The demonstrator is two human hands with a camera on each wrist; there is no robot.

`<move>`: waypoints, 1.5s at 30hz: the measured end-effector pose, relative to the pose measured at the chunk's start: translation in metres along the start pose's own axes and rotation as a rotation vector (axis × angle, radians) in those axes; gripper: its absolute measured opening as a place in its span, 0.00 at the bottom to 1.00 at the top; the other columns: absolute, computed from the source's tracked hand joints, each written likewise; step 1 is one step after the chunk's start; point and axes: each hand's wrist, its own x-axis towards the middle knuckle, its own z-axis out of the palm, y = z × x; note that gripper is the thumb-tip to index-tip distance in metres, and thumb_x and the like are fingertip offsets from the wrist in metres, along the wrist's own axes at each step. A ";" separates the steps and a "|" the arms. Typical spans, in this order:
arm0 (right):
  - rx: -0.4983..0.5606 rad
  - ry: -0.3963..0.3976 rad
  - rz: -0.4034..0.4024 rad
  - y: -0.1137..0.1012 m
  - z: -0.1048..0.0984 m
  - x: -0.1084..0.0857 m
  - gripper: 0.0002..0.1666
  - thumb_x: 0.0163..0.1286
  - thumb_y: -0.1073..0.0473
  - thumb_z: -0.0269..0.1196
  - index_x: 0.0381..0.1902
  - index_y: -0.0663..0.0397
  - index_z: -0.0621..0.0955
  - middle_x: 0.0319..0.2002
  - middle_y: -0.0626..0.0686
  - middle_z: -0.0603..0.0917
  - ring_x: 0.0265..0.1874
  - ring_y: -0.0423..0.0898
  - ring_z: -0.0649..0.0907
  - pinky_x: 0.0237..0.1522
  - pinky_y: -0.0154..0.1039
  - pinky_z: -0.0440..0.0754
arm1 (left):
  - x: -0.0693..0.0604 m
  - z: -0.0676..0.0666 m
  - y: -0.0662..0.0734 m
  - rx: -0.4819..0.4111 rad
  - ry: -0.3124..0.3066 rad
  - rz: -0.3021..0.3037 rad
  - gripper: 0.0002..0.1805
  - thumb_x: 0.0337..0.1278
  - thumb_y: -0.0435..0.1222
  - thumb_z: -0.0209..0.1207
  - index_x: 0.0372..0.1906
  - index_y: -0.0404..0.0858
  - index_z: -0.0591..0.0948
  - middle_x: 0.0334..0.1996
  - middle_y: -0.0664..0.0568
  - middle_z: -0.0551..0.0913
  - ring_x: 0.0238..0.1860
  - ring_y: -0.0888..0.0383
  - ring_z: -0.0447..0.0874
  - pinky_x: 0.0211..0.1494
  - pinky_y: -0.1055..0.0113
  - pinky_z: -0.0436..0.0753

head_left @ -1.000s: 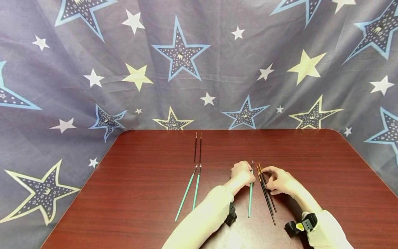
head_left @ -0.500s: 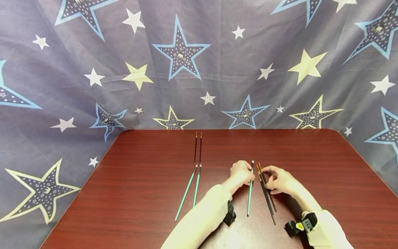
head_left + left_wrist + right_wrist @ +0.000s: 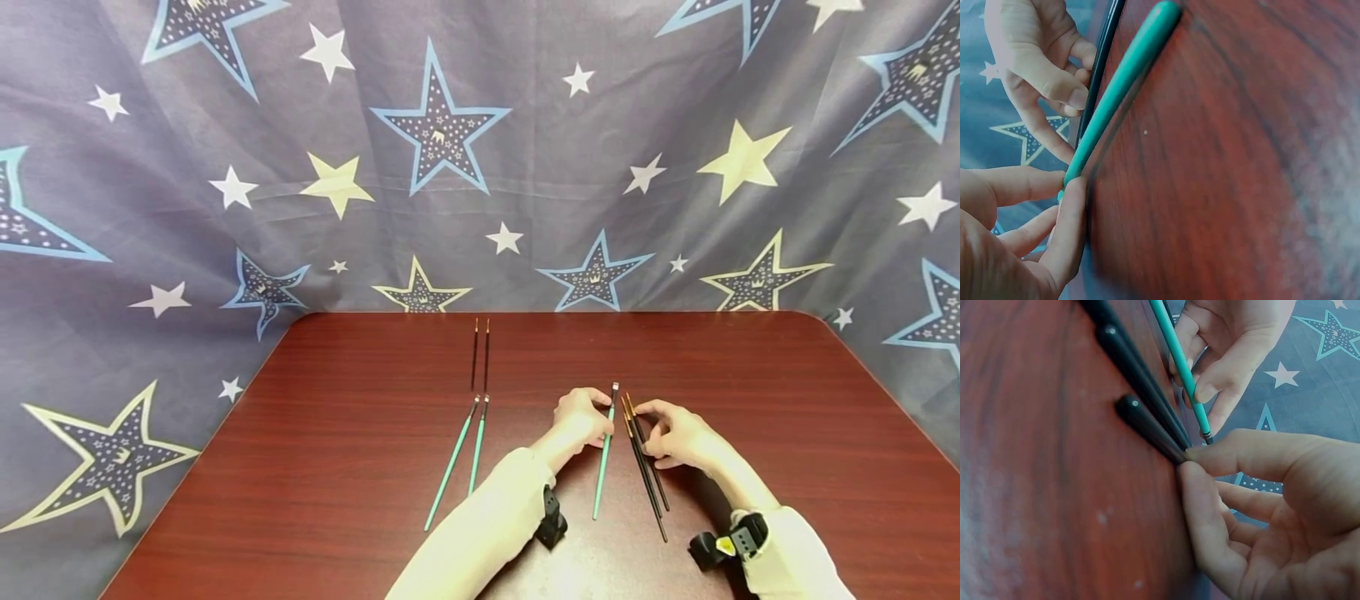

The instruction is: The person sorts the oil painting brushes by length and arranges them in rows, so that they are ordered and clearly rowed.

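My left hand (image 3: 581, 419) pinches a green-handled brush (image 3: 604, 467) between thumb and fingers, its bristle end pointing away from me; the left wrist view shows the green handle (image 3: 1124, 81) slanting up from the fingertips. Just right of it, several black brushes with golden tips (image 3: 643, 471) lie at a slant, close together. My right hand (image 3: 678, 436) is at their right side; in the right wrist view its thumb and forefinger meet on a black handle (image 3: 1149, 428), beside other black handles.
Left of my hands lie two green brushes (image 3: 452, 475), splayed apart, one partly behind my left sleeve. Farther back lie two thin black brushes (image 3: 487, 358), side by side. The red-brown table (image 3: 337, 417) meets a star-patterned cloth (image 3: 525, 167) at its back edge.
The green brush in my left hand has tilted, its bristle end shifting right toward the black brushes and its handle end slightly left. My right hand has stayed nearly still.
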 end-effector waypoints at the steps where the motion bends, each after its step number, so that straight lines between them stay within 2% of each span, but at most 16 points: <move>1: 0.000 0.000 0.000 0.000 0.000 0.000 0.33 0.48 0.73 0.57 0.56 0.65 0.68 0.23 0.53 0.73 0.25 0.45 0.81 0.24 0.41 0.86 | -0.001 -0.001 0.000 -0.007 0.000 -0.004 0.21 0.29 0.18 0.63 0.35 0.40 0.83 0.18 0.49 0.78 0.15 0.56 0.81 0.15 0.70 0.82; 6: -0.009 0.002 -0.004 -0.002 -0.001 0.001 0.33 0.47 0.74 0.56 0.56 0.64 0.69 0.22 0.53 0.74 0.24 0.45 0.81 0.24 0.40 0.86 | -0.003 -0.004 0.001 -0.061 -0.011 -0.016 0.22 0.29 0.17 0.63 0.36 0.39 0.83 0.15 0.48 0.79 0.15 0.56 0.81 0.16 0.69 0.83; 13: -0.020 0.003 0.006 -0.001 -0.002 0.002 0.33 0.47 0.73 0.55 0.56 0.63 0.69 0.23 0.54 0.75 0.28 0.46 0.83 0.24 0.40 0.86 | -0.010 -0.016 0.002 -0.096 -0.034 -0.003 0.23 0.31 0.17 0.62 0.38 0.40 0.83 0.17 0.46 0.80 0.16 0.57 0.82 0.18 0.69 0.84; 17: -0.018 0.003 0.003 -0.002 -0.001 0.002 0.33 0.47 0.73 0.55 0.56 0.63 0.69 0.22 0.54 0.74 0.28 0.46 0.83 0.24 0.40 0.86 | -0.013 -0.026 -0.001 -0.066 -0.031 0.027 0.23 0.32 0.19 0.62 0.39 0.41 0.83 0.15 0.48 0.81 0.15 0.58 0.81 0.18 0.69 0.83; 21: -0.008 -0.002 -0.006 -0.002 -0.001 0.001 0.33 0.47 0.73 0.55 0.56 0.64 0.69 0.22 0.54 0.74 0.28 0.45 0.83 0.24 0.40 0.86 | -0.014 -0.036 -0.005 0.005 -0.018 0.064 0.23 0.32 0.21 0.61 0.41 0.42 0.82 0.15 0.51 0.83 0.13 0.58 0.81 0.17 0.67 0.83; 27: -0.003 -0.004 -0.011 -0.001 0.000 0.000 0.32 0.48 0.74 0.54 0.56 0.64 0.69 0.23 0.54 0.74 0.30 0.46 0.83 0.25 0.40 0.86 | -0.017 -0.049 -0.010 0.095 -0.010 0.073 0.23 0.33 0.23 0.62 0.42 0.43 0.82 0.15 0.54 0.82 0.12 0.58 0.81 0.16 0.67 0.83; 37: 0.003 -0.007 -0.005 0.001 0.000 0.001 0.33 0.50 0.73 0.61 0.56 0.64 0.69 0.22 0.51 0.71 0.23 0.44 0.80 0.24 0.40 0.86 | -0.022 -0.068 -0.020 0.123 0.002 0.080 0.24 0.34 0.23 0.61 0.44 0.41 0.81 0.15 0.54 0.80 0.13 0.57 0.81 0.15 0.69 0.82; 45: 0.010 -0.007 -0.008 -0.001 0.000 -0.001 0.32 0.49 0.74 0.58 0.56 0.65 0.69 0.22 0.52 0.72 0.25 0.45 0.81 0.24 0.40 0.86 | -0.022 -0.080 -0.028 0.106 0.019 0.062 0.23 0.33 0.20 0.60 0.43 0.37 0.81 0.17 0.49 0.81 0.14 0.58 0.81 0.17 0.72 0.82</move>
